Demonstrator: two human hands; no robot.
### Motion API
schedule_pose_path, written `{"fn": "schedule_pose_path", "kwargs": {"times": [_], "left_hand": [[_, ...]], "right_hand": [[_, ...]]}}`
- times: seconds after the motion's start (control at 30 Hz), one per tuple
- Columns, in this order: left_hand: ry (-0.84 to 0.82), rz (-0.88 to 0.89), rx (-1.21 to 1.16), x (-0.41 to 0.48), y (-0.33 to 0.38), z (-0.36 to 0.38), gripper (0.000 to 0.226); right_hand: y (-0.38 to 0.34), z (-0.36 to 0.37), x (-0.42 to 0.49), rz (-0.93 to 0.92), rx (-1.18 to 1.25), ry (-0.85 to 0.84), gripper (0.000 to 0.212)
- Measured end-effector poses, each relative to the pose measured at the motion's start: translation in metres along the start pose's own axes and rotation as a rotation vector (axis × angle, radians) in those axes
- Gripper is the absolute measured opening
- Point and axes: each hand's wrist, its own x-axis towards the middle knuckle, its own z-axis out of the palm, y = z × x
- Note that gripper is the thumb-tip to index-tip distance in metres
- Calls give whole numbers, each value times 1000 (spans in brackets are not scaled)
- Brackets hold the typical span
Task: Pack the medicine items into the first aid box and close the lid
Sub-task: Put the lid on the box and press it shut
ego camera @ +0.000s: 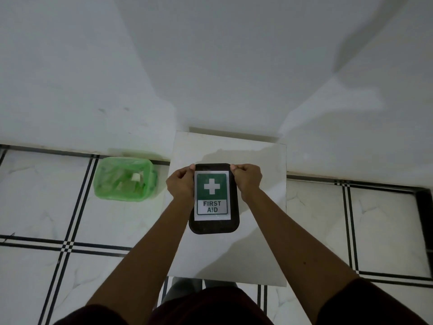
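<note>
First aid box (214,225), dark with a green-and-white cross label on its closed lid (212,194), sits in the middle of a pale square tabletop (260,242). Both hands grip its far corners: the left hand (181,184) curls over the left edge, the right hand (247,180) over the right, fingers bent tight against the rim. A green bag-lined bin (125,179) stands on the tiled floor (58,207), well apart to the left.

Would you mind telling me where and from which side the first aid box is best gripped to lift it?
Grip the first aid box by its two long sides, one hand on each. It lies flat with its short ends near and far; the left hand and right hand already pinch its far corners.
</note>
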Motion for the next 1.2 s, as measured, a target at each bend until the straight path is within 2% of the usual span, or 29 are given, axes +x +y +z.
{"fn": "schedule_pose_path", "kwargs": {"times": [0.17, 0.43, 0.53, 0.6, 0.67, 0.77, 0.87, 0.97, 1.1, 1.2], "left_hand": [[68, 92, -11, -3, -10, 8, 25], [117, 185, 61, 2, -18, 8, 28], [97, 200, 84, 2, -20, 8, 29], [70, 271, 130, 0, -20, 5, 26], [9, 424, 250, -5, -22, -1, 26], [-164, 745, 611, -15, -33, -17, 45], [-297, 1007, 1053, -20, -58, -36, 55], [-348, 1030, 1222, -18, -75, -45, 57], [-394, 1002, 1181, -12, -76, -38, 58], [-399, 1066, 1239, 0, -75, -32, 59]], "right_hand": [[1, 3, 5, 12, -17, 30, 16], [5, 4, 4, -11, -44, 39, 20], [8, 4, 1, -111, -89, 76, 23], [11, 6, -6, -260, -192, 113, 23], [20, 11, -17, -437, -337, 110, 16], [51, 22, -40, -666, -592, 22, 50], [91, 22, -55, -865, -777, -10, 60], [109, 21, -56, -866, -838, -26, 61], [108, 22, -56, -849, -855, -19, 62], [105, 24, -52, -821, -864, 4, 62]]}}
